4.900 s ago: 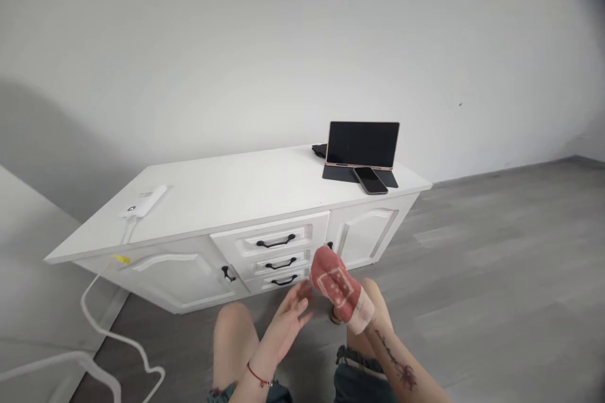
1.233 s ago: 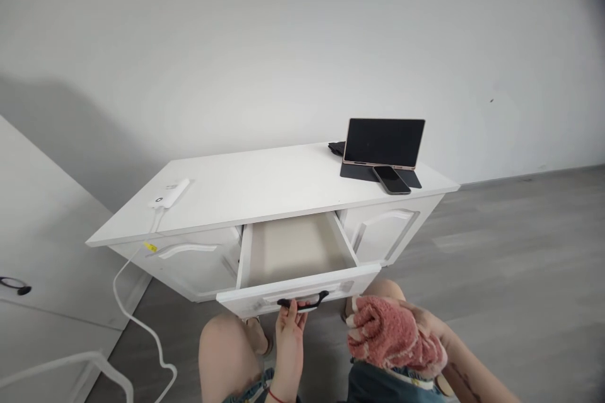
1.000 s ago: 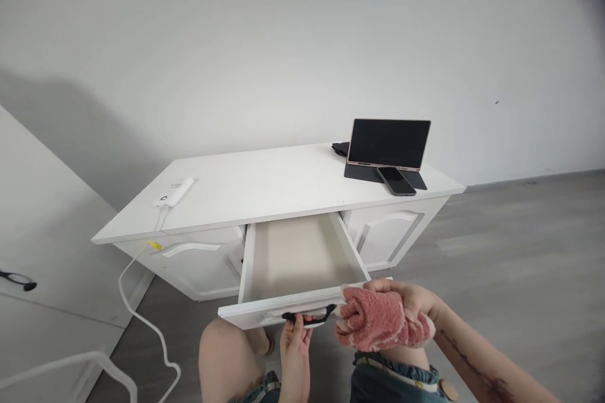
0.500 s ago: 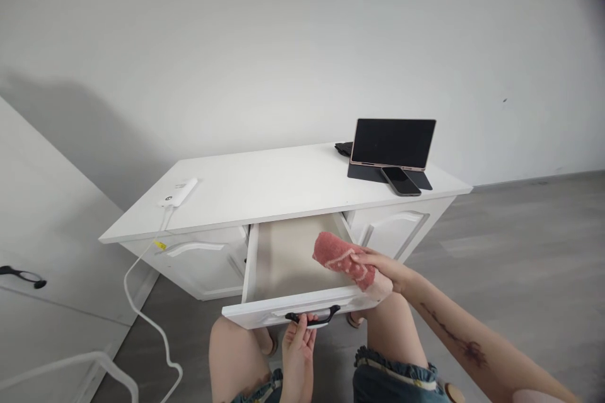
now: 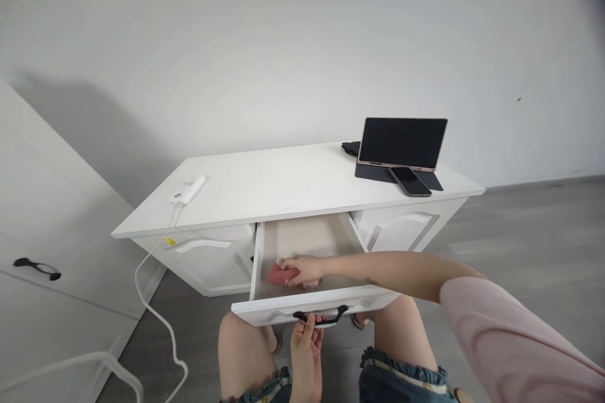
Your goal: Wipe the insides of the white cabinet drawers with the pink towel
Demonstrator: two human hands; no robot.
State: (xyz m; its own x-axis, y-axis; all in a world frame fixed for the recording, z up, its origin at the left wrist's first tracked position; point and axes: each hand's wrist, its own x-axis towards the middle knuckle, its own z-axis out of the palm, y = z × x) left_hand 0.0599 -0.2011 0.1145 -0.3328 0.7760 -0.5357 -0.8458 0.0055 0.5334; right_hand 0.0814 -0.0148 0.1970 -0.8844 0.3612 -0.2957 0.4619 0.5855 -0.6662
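Note:
My right hand (image 5: 305, 269) reaches into the open drawer (image 5: 307, 236) and is closed around a fuzzy coral-pink sock (image 5: 278, 274) with a pale end. The sock is low in the drawer's front left part, partly hidden beneath my fingers. I cannot tell whether it rests on the drawer bottom. Below the drawer front, my left hand (image 5: 307, 337) has its thumb and fingers closed on the black handle (image 5: 338, 317).
On the white cabinet top (image 5: 265, 182) stand a tablet (image 5: 403, 143), a phone (image 5: 410, 182) and a white power bank (image 5: 187, 191) with a hanging cable (image 5: 154, 308). A white cupboard (image 5: 51, 201) is at left. My knees are under the drawer front.
My right hand has carried the sock from above the drawer's right front corner leftward and down into the drawer. My left hand stays on the handle. The view has shifted slightly.

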